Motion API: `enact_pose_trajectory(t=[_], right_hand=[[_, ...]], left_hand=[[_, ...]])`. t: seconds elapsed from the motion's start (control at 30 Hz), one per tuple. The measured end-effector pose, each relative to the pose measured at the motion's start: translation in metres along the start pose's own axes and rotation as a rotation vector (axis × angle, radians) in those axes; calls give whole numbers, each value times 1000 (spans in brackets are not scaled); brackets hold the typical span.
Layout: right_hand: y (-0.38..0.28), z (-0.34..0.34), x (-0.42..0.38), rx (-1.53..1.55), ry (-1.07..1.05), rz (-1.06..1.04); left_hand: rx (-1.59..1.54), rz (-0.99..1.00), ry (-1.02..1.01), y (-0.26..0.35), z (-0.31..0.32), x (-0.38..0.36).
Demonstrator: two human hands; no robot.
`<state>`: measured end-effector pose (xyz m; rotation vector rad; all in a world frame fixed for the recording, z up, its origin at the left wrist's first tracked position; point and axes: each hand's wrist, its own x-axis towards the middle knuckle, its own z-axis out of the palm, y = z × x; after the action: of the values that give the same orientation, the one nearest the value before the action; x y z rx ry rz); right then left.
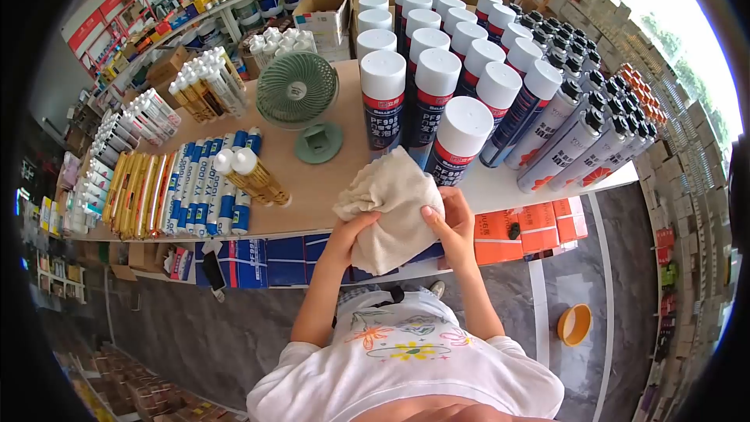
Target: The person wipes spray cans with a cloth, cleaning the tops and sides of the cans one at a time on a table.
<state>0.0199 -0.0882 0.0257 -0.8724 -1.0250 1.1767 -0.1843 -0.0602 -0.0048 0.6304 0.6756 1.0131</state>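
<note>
A crumpled beige cloth (391,215) is held up in front of my body, over the table's front edge. My left hand (353,233) grips its left side, thumb on top. On the right side, my right hand (451,223) pinches it with the thumb pressed on the fabric; the fingers behind are partly hidden. Just beyond the cloth stands a white-capped spray foam can (461,137), the front one of several rows of such cans with dark blue and red labels. The cloth covers part of the area at its left.
A green fan (301,98) stands left of the cans on the table (312,187). Sealant tubes (207,180) and gold cartridges (254,176) lie further left. Grey cans with black tops (578,141) fill the right end. Orange boxes (500,238) sit below; a yellow bucket (575,324) is on the floor.
</note>
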Motion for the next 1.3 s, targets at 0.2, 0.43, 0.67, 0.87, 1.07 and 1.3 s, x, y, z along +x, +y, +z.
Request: enact_pose_trajectory(t=[0.2, 0.43, 0.67, 0.87, 1.07, 1.3], right_hand=[[16, 3, -5, -17, 103, 210], [46, 28, -28, 403, -61, 708], [-4, 1, -14, -446, -323, 178], [-121, -32, 40, -962, 60, -1008], [-181, -6, 113, -837, -458, -666], [-134, -5, 130, -1229, -520, -783]], left_hand=[[-187, -47, 32, -44, -48, -11], [-243, 157, -315, -43, -64, -8], [-368, 139, -191, -49, -56, -18], [-215, 232, -88, 4, -18, 1], [864, 1292, -184, 33, 54, 34], [1275, 1590, -190, 29, 89, 58]])
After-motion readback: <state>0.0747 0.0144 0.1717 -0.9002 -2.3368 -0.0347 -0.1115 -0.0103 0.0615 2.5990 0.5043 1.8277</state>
